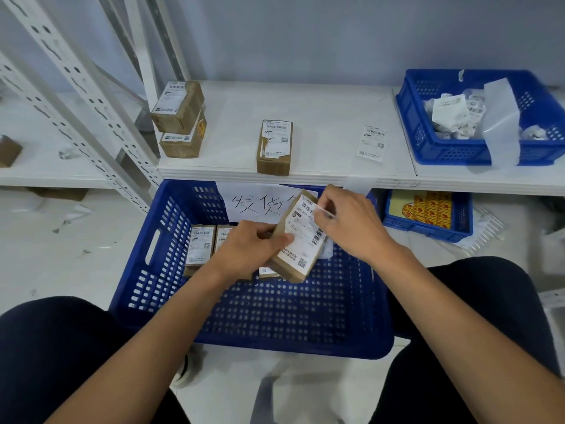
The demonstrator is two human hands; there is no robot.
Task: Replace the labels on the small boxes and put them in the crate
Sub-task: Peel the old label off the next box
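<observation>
- Above the crate's (159, 270) far edge: the left hand (253, 243) grips the held box (282, 266) by its left side, thumb pressed on the label (302, 237).
- The right hand (351, 221) pinches the label's upper right edge.
- In the crate's far left corner: packed boxes (200, 246) stand side by side.
- At the shelf's (321, 111) front edge: the shelf box (274, 146), with a loose label (371, 143) near its right side.

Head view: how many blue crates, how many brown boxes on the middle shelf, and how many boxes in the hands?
Blue crates: 3
Brown boxes on the middle shelf: 3
Brown box in the hands: 1
Total: 7
</observation>
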